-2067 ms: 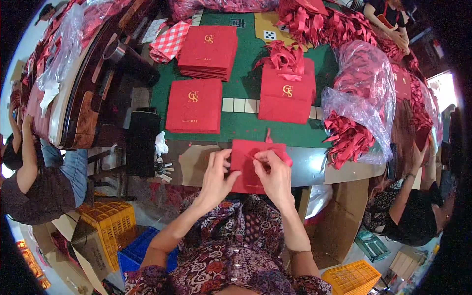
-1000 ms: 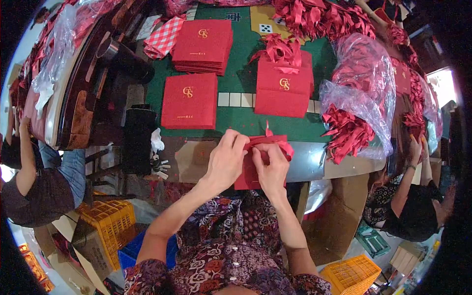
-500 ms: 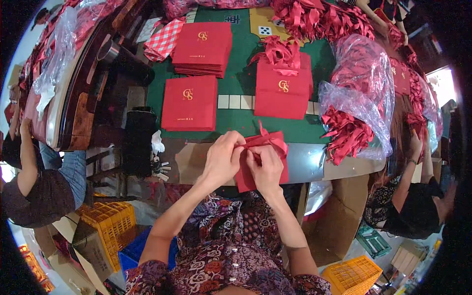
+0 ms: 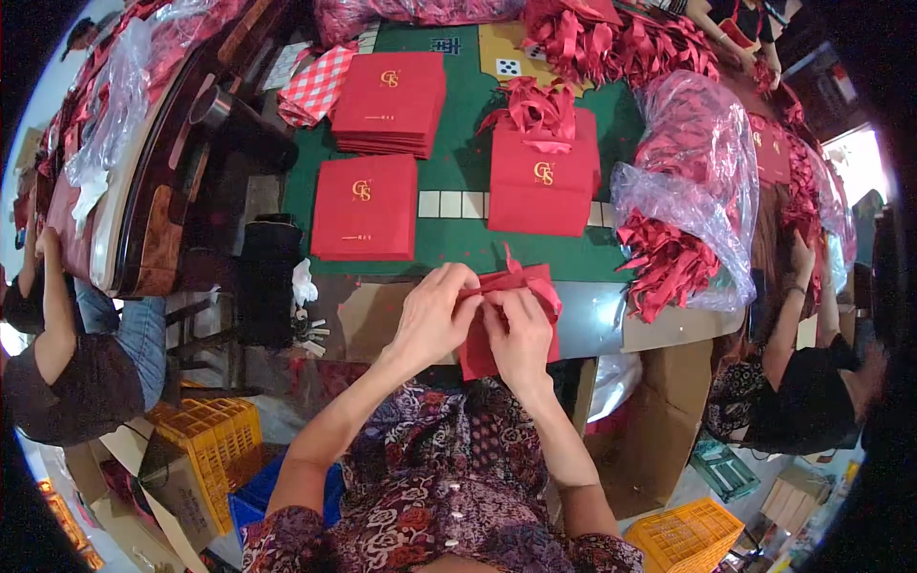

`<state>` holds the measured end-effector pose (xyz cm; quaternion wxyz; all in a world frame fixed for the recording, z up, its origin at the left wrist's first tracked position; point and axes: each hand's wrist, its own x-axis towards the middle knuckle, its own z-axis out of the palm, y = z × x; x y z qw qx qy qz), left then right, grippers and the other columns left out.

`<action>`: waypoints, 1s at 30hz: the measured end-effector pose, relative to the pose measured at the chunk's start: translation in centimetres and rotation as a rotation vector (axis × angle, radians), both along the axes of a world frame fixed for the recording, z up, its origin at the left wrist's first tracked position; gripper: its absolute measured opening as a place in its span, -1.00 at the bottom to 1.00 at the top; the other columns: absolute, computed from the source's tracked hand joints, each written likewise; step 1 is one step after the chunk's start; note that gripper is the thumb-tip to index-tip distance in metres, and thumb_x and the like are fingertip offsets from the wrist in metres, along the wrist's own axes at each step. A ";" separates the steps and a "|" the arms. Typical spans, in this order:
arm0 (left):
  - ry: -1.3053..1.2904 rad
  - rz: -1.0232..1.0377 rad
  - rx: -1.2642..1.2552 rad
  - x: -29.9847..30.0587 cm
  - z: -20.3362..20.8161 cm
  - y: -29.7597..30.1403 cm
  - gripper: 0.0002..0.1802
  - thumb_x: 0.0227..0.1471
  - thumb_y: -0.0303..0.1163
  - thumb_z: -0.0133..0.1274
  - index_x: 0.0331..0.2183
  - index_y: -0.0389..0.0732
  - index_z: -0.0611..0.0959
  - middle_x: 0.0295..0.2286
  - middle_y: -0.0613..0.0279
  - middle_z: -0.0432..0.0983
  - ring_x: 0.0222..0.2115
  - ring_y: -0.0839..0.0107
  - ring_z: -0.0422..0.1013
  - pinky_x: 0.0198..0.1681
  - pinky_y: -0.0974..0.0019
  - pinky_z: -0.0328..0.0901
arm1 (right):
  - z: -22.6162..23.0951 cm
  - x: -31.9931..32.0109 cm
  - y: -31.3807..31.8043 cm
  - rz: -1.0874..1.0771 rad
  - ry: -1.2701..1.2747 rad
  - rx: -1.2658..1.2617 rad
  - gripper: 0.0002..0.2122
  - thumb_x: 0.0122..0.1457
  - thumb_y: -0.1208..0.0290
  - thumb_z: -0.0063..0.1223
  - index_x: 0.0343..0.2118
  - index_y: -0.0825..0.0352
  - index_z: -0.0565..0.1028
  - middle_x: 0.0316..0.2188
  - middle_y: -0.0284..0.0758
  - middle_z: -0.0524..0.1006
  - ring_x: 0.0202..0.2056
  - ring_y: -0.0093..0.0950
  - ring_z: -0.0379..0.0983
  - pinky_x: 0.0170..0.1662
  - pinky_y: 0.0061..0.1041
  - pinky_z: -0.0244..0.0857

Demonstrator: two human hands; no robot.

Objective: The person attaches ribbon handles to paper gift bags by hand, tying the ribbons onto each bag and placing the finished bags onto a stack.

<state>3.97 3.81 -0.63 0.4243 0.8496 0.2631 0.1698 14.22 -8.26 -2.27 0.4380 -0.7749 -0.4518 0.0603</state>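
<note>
At the table's near edge I hold a red gift bag (image 4: 475, 355) between both hands. My left hand (image 4: 432, 320) is closed in a pinch at the bag's top edge. Close beside it, my right hand (image 4: 522, 336) pinches the same edge, its fingers curled over the bag. A shiny red ribbon (image 4: 546, 292) loops out past my right fingers, with one end sticking up. My fingertips hide where ribbon and bag meet. Farther back lie two stacks of flat red bags (image 4: 387, 107), (image 4: 363, 212) at left. Right of them is a pile of ribboned red bags (image 4: 538, 202).
A clear plastic sack of red ribbons (image 4: 693, 172) slumps at the right on the green table (image 4: 449, 248). A checkered cloth (image 4: 315, 88) and a dark cylindrical container (image 4: 244, 124) are at left. Cardboard (image 4: 659, 430) and yellow crates (image 4: 683, 535) stand below. Other people work at both sides.
The view has shifted slightly. Both hands stay on the red gift bag at its top edge, with my left thumb now closer to my right fingers.
</note>
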 end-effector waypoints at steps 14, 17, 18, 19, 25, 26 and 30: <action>-0.224 -0.125 0.194 0.2 -0.8 -0.2 -0.83 -0.01 -0.49 0.23 -0.35 -0.23 0.56 -0.41 0.16 0.46 -0.41 0.18 0.44 -0.33 0.19 0.37 | 3.1 4.6 0.3 0.181 -0.004 -0.163 -0.89 0.17 0.43 0.14 -0.34 0.35 0.59 -0.37 -0.16 0.55 -0.27 -0.12 0.51 -0.21 -0.23 0.38; -0.208 -0.169 0.266 -0.3 -1.1 0.0 -0.85 -0.03 -0.51 0.23 -0.34 -0.23 0.60 -0.38 0.15 0.47 -0.33 0.12 0.45 -0.25 0.16 0.38 | 2.9 6.4 0.6 0.356 0.161 -0.334 -0.80 0.21 0.34 0.09 -0.33 0.38 0.62 -0.39 -0.13 0.59 -0.28 -0.15 0.54 -0.20 -0.29 0.38; -0.228 -0.201 0.305 -0.4 -1.2 0.1 -0.85 -0.04 -0.51 0.23 -0.34 -0.23 0.62 -0.37 0.15 0.47 -0.32 0.13 0.45 -0.24 0.16 0.38 | 3.0 7.0 0.7 0.397 0.238 -0.364 -0.79 0.22 0.32 0.09 -0.33 0.39 0.62 -0.38 -0.12 0.61 -0.27 -0.15 0.55 -0.20 -0.29 0.39; -0.229 -0.206 0.304 -0.4 -1.2 0.2 -0.85 -0.04 -0.51 0.23 -0.34 -0.23 0.62 -0.37 0.15 0.47 -0.32 0.13 0.45 -0.24 0.16 0.38 | 2.0 7.7 0.6 0.457 0.262 -0.312 -0.79 0.23 0.33 0.13 -0.31 0.40 0.63 -0.38 -0.16 0.63 -0.30 -0.32 0.59 -0.21 -0.38 0.39; -0.311 -0.319 0.378 -0.6 -1.3 0.7 -0.82 -0.08 -0.56 0.23 -0.32 -0.23 0.65 -0.36 0.16 0.48 -0.35 0.15 0.46 -0.25 0.16 0.40 | 0.8 9.5 1.9 0.579 0.632 -0.353 -0.82 0.16 0.37 0.22 -0.37 0.41 0.67 -0.52 -0.27 0.65 -0.44 -0.63 0.52 -0.28 -0.52 0.41; -0.312 -0.327 0.378 -0.6 -1.2 0.7 -0.81 -0.08 -0.56 0.23 -0.32 -0.23 0.65 -0.36 0.16 0.48 -0.35 0.15 0.46 -0.26 0.17 0.40 | 0.8 9.6 1.9 0.616 0.716 -0.364 -0.83 0.15 0.40 0.22 -0.38 0.43 0.67 -0.51 -0.31 0.66 -0.42 -0.64 0.53 -0.25 -0.54 0.42; -0.325 -0.335 0.362 -0.6 -1.0 1.2 -0.80 -0.10 -0.55 0.25 -0.32 -0.22 0.66 -0.36 0.17 0.49 -0.36 0.17 0.46 -0.28 0.19 0.40 | 0.3 9.4 2.0 0.638 0.765 -0.281 -0.90 0.11 0.53 0.20 -0.42 0.46 0.65 -0.47 -0.34 0.66 -0.38 -0.64 0.54 -0.22 -0.57 0.43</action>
